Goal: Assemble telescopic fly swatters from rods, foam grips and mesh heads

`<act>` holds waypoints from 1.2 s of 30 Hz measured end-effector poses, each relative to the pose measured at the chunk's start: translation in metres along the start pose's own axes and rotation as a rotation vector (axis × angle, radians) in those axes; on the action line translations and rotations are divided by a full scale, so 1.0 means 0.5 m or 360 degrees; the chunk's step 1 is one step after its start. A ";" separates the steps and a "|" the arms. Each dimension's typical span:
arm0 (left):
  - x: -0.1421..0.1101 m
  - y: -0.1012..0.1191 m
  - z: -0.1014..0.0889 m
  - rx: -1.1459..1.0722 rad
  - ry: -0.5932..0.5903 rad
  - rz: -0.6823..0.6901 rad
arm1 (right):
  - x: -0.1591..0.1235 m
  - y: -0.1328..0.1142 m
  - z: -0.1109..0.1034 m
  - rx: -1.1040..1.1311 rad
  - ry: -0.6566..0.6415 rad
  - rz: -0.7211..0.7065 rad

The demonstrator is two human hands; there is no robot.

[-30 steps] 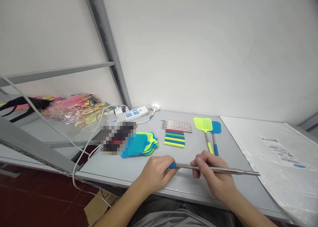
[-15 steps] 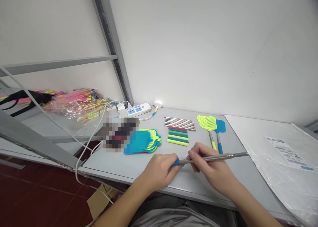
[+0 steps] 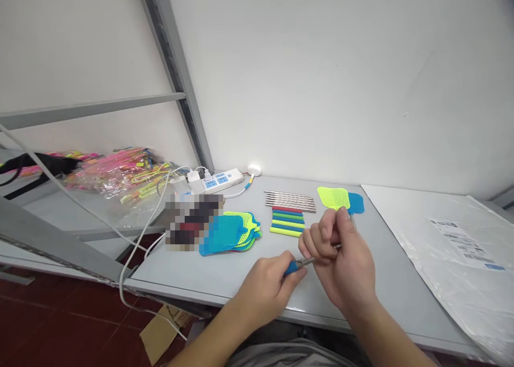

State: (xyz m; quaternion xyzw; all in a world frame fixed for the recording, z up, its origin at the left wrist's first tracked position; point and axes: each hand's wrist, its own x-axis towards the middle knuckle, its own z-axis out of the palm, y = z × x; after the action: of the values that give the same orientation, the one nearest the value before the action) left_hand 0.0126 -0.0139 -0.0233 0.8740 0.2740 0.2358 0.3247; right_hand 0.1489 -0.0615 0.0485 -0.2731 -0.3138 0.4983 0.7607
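Observation:
Held between my hands is a metal fly swatter handle (image 3: pixel 307 261) with a blue grip (image 3: pixel 292 269). My left hand (image 3: pixel 265 287) is closed round the blue grip. Just right of it, my right hand (image 3: pixel 348 265) is wrapped round the metal rod, its fingers curled and hiding most of it. Beyond the right hand lie a yellow-green fly swatter (image 3: pixel 333 196) and a blue fly swatter (image 3: pixel 356 202), their handles largely covered by the hand. Several metal rods (image 3: pixel 289 200) lie in a row behind several coloured grip sleeves (image 3: pixel 287 225). Perforated blue and yellow-green swatter heads (image 3: pixel 225 234) are piled on the left.
A white power strip (image 3: pixel 220 182) with plugs and cables stands at the back left. On the right lies a large white plastic package (image 3: pixel 445 286) with a label. Bagged colourful items (image 3: pixel 128 177) rest on the left rack, beside a grey post (image 3: pixel 176 61).
My right hand has turned and wrapped its fingers round the metal rod, covering the end that stuck out to the right. My left hand stays on the blue grip, slightly further right.

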 end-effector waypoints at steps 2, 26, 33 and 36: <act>-0.006 0.016 0.000 -0.0061 -0.0038 -0.0082 | -0.001 0.001 0.015 0.0083 -0.0005 0.0031; -0.024 0.040 0.011 -0.0702 0.0152 -0.0212 | 0.006 0.054 -0.056 -0.0433 -0.0263 -0.0016; -0.031 0.010 -0.035 -0.1680 0.1024 -0.0350 | 0.064 0.125 -0.028 -0.2316 -0.0858 -0.0454; -0.040 0.006 -0.044 -0.1577 0.1240 -0.0221 | 0.075 0.197 -0.003 -0.2791 -0.1334 -0.0785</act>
State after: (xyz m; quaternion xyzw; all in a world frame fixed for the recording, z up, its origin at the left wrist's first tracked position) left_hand -0.0144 -0.0189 -0.0111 0.4502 0.2864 0.6140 0.5817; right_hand 0.1038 0.0079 -0.0166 -0.4671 -0.8608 -0.0247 0.2007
